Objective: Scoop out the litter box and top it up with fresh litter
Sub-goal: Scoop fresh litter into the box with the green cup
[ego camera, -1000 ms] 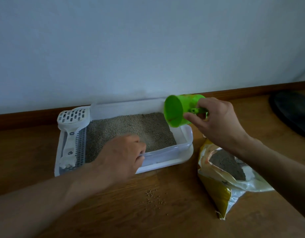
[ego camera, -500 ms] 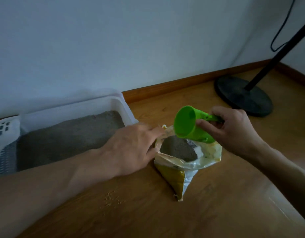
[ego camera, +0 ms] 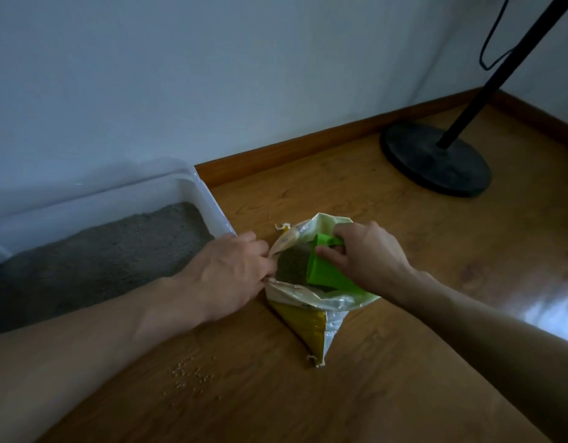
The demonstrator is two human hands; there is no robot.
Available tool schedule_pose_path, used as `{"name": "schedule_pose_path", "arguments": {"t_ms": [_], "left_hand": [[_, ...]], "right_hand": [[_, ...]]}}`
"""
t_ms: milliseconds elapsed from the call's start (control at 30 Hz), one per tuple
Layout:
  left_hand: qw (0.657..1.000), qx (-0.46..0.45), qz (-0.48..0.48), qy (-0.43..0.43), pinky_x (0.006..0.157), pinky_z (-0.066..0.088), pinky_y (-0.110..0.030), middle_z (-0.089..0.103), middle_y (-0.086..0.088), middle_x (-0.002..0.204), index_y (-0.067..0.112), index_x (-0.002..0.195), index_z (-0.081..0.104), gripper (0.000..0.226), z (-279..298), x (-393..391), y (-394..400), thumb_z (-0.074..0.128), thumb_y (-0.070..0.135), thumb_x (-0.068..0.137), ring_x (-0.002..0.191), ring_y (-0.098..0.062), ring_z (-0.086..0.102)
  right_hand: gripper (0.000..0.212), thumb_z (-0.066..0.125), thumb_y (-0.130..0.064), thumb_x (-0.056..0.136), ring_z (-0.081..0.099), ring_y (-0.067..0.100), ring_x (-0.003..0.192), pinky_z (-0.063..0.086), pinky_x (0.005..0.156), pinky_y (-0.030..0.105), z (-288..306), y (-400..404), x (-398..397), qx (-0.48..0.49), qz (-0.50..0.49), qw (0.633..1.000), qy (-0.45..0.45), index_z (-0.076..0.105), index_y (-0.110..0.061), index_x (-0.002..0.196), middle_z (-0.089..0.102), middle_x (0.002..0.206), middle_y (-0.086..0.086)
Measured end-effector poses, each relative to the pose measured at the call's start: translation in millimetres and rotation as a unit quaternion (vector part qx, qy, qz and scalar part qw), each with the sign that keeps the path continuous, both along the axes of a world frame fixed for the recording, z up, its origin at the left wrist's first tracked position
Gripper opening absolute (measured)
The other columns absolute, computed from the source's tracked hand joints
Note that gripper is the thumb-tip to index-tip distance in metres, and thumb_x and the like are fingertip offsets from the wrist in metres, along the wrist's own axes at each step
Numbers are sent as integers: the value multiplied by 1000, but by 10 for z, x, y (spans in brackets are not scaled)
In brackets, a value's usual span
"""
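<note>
Now I'm on the top-up step, refilling from the supply: my right hand [ego camera: 369, 257] has the green scoop cup [ego camera: 327, 273] down inside the mouth of the litter bag [ego camera: 311, 318], its open end tipped toward nine o'clock and nosing at the grey fresh litter [ego camera: 292, 266] in there. Right grip is curled snugly round the cup's handle and body, thumb on top, nothing slack about it. Whether the cup has any load yet I cannot tell; its inside is turned away from me.

Over at nine o'clock of the bag, my left hand [ego camera: 228, 276] pinches the bag's rim, fingertips at the edge, pulling the mouth wide so the cup has room. That grip is narrow, a light pinch on the plastic.

The litter box [ego camera: 209, 199] sits at about ten o'clock from the bag, close by on the floor [ego camera: 404, 378], its grey bed looking fairly level. A few spilled grains [ego camera: 193, 378] lie at seven o'clock, and a black stand base [ego camera: 436, 158] waits off at one o'clock.

Next, I reckon: drive the cup deeper, lift it level, then swing it over the box wall without tipping early.
</note>
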State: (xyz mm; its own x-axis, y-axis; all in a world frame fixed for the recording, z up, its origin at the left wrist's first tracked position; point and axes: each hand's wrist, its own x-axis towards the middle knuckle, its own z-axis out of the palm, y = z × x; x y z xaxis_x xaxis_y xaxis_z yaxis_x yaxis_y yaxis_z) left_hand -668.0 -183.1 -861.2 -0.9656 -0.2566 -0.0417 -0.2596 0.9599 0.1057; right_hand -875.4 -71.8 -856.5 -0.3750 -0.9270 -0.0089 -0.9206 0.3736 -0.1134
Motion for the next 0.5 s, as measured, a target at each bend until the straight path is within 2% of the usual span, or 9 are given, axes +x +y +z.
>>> {"name": "schedule_pose_path", "arguments": {"t_ms": [67,200,300,400,500], "left_hand": [[1000,8,7,11,94,44,-30,55,10,114,33,123,59,26,-17,-23,-6,43,38,103,103,-9,45],[999,20,14,33,88,47,-30,56,10,107,31,116,62,23,-48,-11,-10,44,38,103,96,-9,45],[999,25,18,41,92,46,-31,56,10,109,33,118,61,23,-82,28,-24,44,38,103,99,-9,46],[998,40,28,50,91,45,-31,57,11,109,34,117,62,23,-113,78,-58,45,38,103,100,-9,45],[996,50,32,65,91,45,-32,58,11,108,34,116,63,22,-150,114,-81,46,37,102,101,-10,46]], "right_hand": [[34,54,-54,93,59,15,64,55,57,34,-117,-124,64,24,0,999,48,57,-22,82,59,73,-3],[26,52,-47,96,55,13,63,43,55,29,-442,-298,113,64,4,996,69,62,-23,94,51,68,-8],[22,48,-44,99,57,16,71,40,59,30,-610,-372,160,66,25,994,81,59,-25,101,59,79,-5],[19,46,-43,100,50,12,68,35,58,29,-641,-380,174,42,33,997,64,57,-27,99,55,79,-9],[19,48,-43,98,55,11,67,42,57,30,-662,-279,142,22,40,999,13,55,-27,91,57,79,-11]]}}
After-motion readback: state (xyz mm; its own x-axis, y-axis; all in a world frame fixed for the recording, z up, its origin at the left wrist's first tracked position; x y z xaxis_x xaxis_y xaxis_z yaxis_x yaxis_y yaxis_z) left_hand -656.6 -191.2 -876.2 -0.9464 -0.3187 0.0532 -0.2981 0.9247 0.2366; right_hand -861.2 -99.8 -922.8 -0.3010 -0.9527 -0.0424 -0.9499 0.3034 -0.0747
